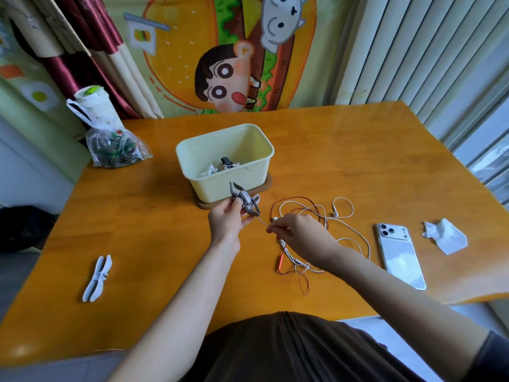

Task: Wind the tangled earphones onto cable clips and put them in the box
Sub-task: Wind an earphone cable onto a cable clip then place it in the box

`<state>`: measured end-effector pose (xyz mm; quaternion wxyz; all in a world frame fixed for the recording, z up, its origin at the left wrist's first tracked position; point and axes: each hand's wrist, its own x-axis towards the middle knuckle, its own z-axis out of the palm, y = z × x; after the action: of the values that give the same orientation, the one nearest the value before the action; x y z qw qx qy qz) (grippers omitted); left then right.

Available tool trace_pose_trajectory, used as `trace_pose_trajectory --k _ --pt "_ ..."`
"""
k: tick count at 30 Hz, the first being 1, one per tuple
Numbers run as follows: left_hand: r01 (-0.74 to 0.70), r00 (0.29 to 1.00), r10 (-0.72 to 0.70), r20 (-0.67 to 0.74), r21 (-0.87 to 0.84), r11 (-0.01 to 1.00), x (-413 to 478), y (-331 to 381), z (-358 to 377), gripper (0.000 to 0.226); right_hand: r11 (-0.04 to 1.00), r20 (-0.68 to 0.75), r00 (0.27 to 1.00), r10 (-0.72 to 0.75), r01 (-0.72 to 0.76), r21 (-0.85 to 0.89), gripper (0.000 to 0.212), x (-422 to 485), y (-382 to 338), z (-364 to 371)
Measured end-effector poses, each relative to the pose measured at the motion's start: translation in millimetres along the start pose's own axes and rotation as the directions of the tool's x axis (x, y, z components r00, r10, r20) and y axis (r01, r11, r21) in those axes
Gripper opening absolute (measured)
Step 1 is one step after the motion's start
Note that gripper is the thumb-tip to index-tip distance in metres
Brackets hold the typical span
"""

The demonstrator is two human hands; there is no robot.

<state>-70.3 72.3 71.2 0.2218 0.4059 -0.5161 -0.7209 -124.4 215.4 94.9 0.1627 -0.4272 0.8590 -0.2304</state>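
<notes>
Phone (pixel 400 255) right of tangle (pixel 325 220); left grip (pixel 228 219) clasps clip (pixel 248 202); right grip (pixel 297 230) pinches cable (pixel 261 221)

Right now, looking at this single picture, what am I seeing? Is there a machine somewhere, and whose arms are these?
There is no machine here. These are a person's two bare arms, filmed by one camera worn on the head and looking down at a table. The left hand holds a grey clip with some cord wound on it, just in front of the box. The right hand pinches the white cable that leads to the clip. Beside it lies a tangle of red and white earphones. Some earphones lie in the box. Also on the table are a spare clip to the left, a phone and a tissue to the right, and a bag at the far left.
</notes>
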Motion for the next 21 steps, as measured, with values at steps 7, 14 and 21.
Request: trace_pose_trajectory --k 7,14,21 --pt "0.131 0.991 -0.133 -0.032 -0.060 0.990 -1.5 -3.1 -0.6 0.014 0.995 0.077 0.996 -0.046 0.052 -0.087 0.028 -4.5 -3.5 5.8" --pt "0.228 0.968 -0.239 -0.071 -0.134 0.964 2.6 -0.4 -4.7 0.013 0.984 0.096 0.992 -0.086 0.099 -0.150 0.028 -1.0 -0.7 5.7" --pt "0.232 0.966 -0.244 -0.089 -0.127 0.964 4.4 2.8 -7.7 0.014 0.979 0.098 0.988 -0.121 0.135 -0.151 0.028 1.7 -3.5 3.4"
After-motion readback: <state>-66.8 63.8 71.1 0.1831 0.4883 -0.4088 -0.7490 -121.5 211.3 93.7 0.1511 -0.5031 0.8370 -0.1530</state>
